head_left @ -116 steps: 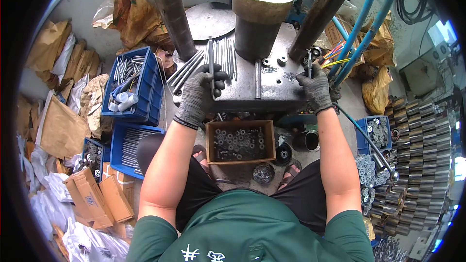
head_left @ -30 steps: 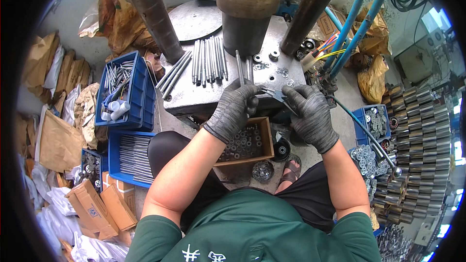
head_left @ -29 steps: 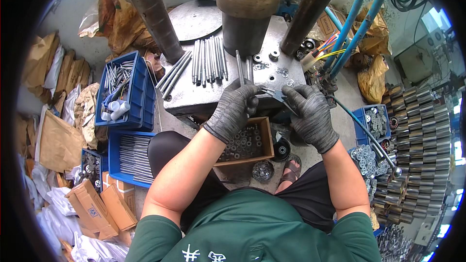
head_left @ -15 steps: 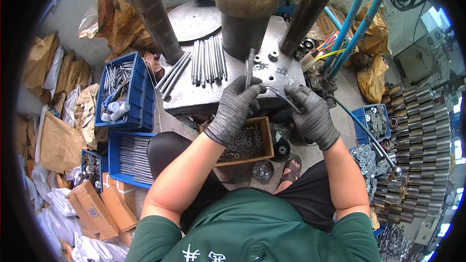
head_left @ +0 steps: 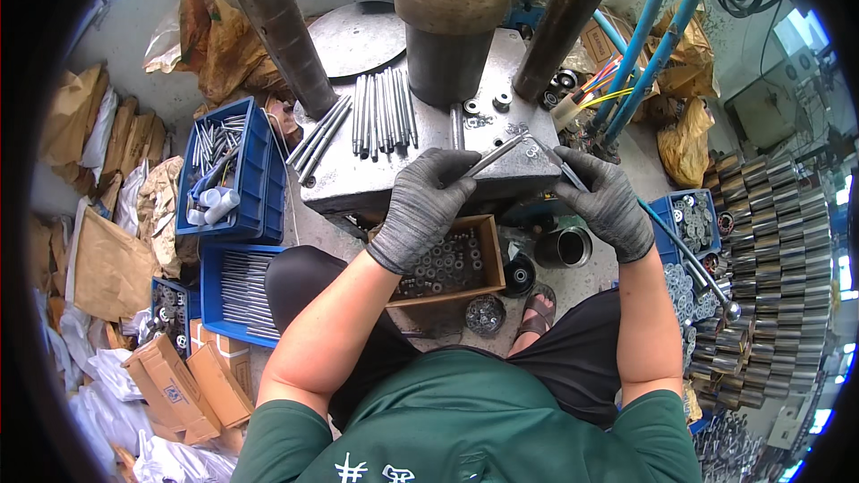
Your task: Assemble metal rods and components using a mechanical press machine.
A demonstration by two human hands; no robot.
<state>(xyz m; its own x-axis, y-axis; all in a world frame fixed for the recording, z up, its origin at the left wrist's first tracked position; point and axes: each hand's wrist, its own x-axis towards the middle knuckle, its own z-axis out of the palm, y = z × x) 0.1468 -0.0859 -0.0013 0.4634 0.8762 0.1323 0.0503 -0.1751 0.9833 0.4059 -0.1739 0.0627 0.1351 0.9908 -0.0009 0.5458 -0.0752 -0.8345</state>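
My left hand (head_left: 425,201), in a grey glove, is closed around a metal rod (head_left: 494,157) that slants up to the right over the front of the metal table (head_left: 420,172). In my gloved right hand (head_left: 608,201) is a slim metal tool (head_left: 565,166) with a thin bent tip; its exact kind is unclear. That tip meets or nearly meets the rod's upper end. Behind the left hand, a short upright rod (head_left: 457,128) stands on the table. Several similar rods (head_left: 383,112) lie to its left. Small rings (head_left: 480,122) and bearings (head_left: 503,102) lie to its right.
A thick metal cylinder (head_left: 452,27) rises between two dark posts (head_left: 277,27). Below the table edge sits a box (head_left: 497,255) of small rings, beside an open metal tube (head_left: 564,248). Blue bins (head_left: 271,179) stand left; stacked metal tubes (head_left: 769,268) fill the right.
The rod in my left hand has swung from upright to slanting right. My right hand has moved slightly right with the slim tool, whose tip now points up toward the rod's end.
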